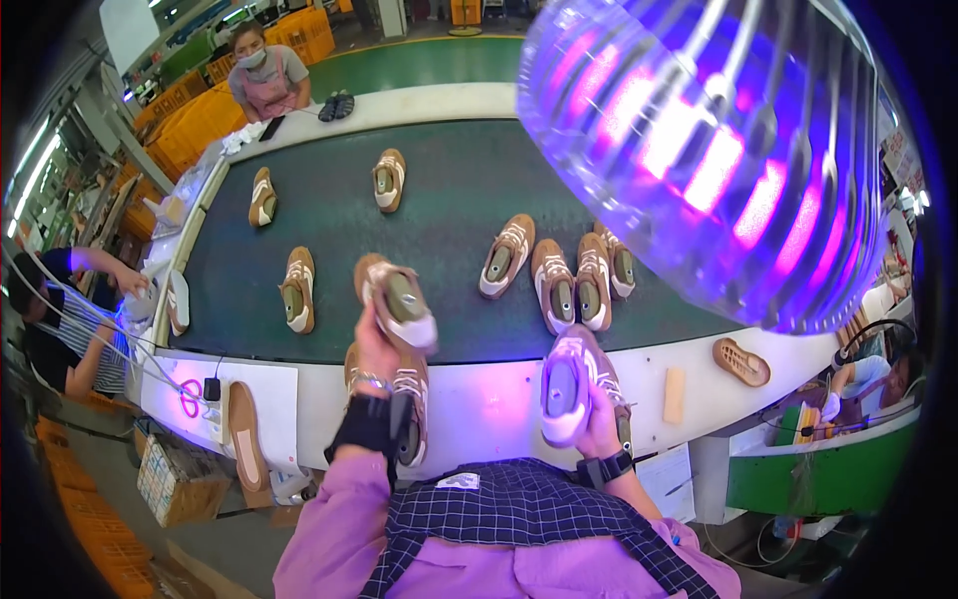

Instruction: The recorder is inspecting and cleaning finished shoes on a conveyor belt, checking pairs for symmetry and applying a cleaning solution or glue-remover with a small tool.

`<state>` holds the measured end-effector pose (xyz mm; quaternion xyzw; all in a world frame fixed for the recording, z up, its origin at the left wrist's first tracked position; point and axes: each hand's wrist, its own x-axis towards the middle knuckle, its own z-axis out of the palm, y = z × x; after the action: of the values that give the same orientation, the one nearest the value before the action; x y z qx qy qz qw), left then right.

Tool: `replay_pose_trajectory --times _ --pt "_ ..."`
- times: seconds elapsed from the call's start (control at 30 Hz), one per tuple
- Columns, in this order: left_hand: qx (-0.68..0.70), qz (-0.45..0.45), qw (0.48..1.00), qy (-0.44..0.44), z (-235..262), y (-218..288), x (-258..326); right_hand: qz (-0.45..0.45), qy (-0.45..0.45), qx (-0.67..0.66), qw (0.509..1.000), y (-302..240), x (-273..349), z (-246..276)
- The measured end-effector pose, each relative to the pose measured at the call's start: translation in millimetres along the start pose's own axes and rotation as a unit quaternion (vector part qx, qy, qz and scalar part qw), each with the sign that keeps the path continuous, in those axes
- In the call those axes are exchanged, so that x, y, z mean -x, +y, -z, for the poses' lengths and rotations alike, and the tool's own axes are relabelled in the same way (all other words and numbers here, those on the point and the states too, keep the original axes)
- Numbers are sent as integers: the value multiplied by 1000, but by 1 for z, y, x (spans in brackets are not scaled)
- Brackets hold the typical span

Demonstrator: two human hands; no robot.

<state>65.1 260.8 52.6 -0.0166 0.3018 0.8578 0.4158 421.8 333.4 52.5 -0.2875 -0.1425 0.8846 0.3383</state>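
Observation:
My left hand [373, 344] is closed on a brown and white sneaker [409, 327], lifted and tilted over the near side of the dark green belt [449, 270]. In my right hand [600, 427] another sneaker [566, 399] is gripped by its side, toe pointing away and tinted purple by the light. Both shoes have an olive shoe last inside. More sneakers [412, 381] stand on the white ledge behind my left wrist, partly hidden by it. One more shoe [612, 384] shows just beyond my right hand, mostly covered.
A clear ribbed lamp [699, 150] glowing purple hangs large at upper right. Several sneakers [552, 285] are spread over the belt. A brown sole [741, 361] and a tan strip [675, 394] lie on the right ledge; a sole [245, 434] lies left. Co-workers sit around the belt.

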Motion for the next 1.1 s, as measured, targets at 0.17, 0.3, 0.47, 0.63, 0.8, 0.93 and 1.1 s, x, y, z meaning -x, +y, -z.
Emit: replay_pose_trajectory --times 0.17,0.3,0.47,0.63,0.8,0.93,1.1 --pt "-276 -119 944 138 99 59 -72 -116 -26 20 993 15 -5 31" --pt "-282 -148 931 179 75 36 -22 -146 -157 58 975 3 -61 -16" --pt "-382 -152 903 127 60 10 57 -7 -148 128 981 -27 -242 -146" --pt "-599 -155 783 64 55 -2 132 214 198 603 742 -38 -358 -180" --pt "-697 -228 680 8 70 -7 172 243 209 764 560 17 -337 -110" --pt "-725 -218 652 24 71 -15 181 221 309 764 521 57 -323 -96" --pt "-741 -217 622 130 73 -46 166 141 272 600 739 48 -379 -33"
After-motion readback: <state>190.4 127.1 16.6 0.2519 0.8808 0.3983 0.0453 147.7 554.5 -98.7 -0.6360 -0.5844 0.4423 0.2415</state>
